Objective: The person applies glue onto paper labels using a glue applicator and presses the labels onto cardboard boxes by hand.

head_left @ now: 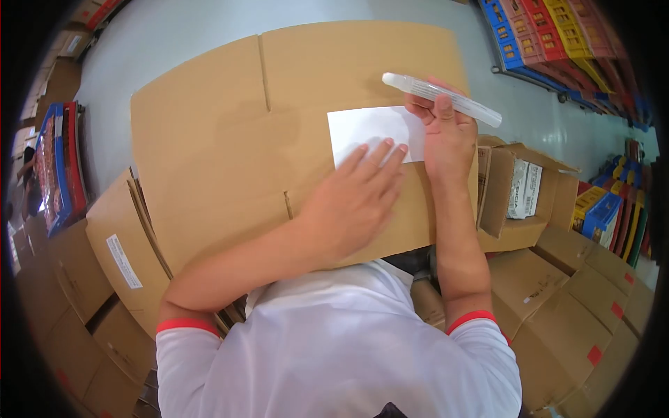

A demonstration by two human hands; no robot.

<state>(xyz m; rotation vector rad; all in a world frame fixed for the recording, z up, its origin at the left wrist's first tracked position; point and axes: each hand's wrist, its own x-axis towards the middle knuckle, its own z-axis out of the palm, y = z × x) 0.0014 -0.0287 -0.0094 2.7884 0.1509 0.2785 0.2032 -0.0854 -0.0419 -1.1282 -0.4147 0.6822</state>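
The tube (424, 88) is held over the cardboard (202, 146) by the right hand (449, 143), its grip clamped around it, while the paper (362, 131), laid on the cardboard, is touched by the left hand (357, 198) with fingers extended and slightly apart.

This looks like a warehouse or packing area. Brown cardboard cartons (571, 334) with red labels crowd the near right, and an open brown carton (512, 235) stands beyond them. A large, flat, slotted tan cardboard carton (202, 153) lies across the middle. At far right rise stacked blue, pink, red and yellow plastic crates (550, 42); blue-and-red crates (64, 167) stand at left. Around them runs a smooth grey floor (174, 42).
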